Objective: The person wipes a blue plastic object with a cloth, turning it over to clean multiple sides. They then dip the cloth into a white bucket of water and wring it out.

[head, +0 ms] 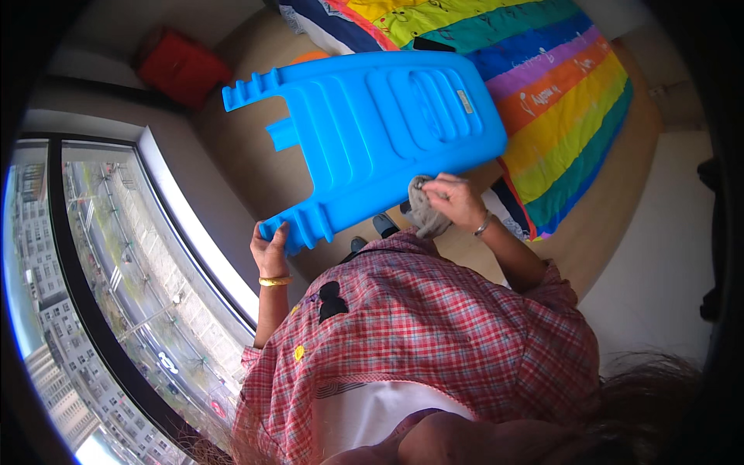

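A large blue moulded plastic panel (354,133), with ribbed prongs at its left end and a small label near its right end, is held up in front of me. My left hand (271,250), with a gold bracelet at the wrist, grips the tip of the panel's nearer prong, thumb on top. My right hand (456,200), with a silver-coloured bracelet, holds a crumpled grey-beige cloth (427,212) at the panel's near long edge. Part of the cloth hangs down beside my plaid shirt (418,308).
A striped rainbow cloth (558,116) covers a surface at the upper right, with a dark flat object (433,45) on it. A red box-like object (183,68) stands at the upper left. A large window (133,279) lies to my left.
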`<state>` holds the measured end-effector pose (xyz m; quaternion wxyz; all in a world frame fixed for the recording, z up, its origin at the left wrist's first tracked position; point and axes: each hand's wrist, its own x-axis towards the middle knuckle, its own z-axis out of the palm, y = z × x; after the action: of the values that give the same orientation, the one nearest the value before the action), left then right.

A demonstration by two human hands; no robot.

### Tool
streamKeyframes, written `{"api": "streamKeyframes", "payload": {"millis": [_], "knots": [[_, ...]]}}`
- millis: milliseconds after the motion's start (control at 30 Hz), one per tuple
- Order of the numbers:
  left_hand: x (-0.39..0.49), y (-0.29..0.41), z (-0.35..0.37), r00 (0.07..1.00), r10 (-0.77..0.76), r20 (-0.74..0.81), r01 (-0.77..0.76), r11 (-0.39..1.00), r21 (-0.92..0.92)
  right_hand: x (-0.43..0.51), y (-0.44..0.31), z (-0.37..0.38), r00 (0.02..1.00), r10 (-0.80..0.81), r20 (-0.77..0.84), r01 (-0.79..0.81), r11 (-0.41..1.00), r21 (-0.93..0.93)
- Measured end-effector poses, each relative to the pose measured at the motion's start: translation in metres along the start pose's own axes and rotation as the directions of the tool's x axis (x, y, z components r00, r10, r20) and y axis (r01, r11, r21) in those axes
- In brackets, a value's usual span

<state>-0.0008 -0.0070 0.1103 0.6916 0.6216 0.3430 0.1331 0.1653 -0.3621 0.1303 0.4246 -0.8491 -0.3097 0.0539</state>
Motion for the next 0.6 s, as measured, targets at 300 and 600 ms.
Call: {"api": "streamKeyframes", "payload": {"millis": [300, 600], "knots": [[0.001, 0.001, 0.003, 1.000, -0.020, -0.022, 0.020, 1.000, 0.001, 0.077, 0.011, 0.015, 0.998, 0.030, 0.046, -0.031, 0.999, 0.016], [0.000, 0.002, 0.004, 0.999, 0.012, 0.035, -0.011, 0.999, -0.040, 0.061, -0.009, -0.024, 0.971, 0.094, 0.221, -0.045, 0.975, -0.216]]}}
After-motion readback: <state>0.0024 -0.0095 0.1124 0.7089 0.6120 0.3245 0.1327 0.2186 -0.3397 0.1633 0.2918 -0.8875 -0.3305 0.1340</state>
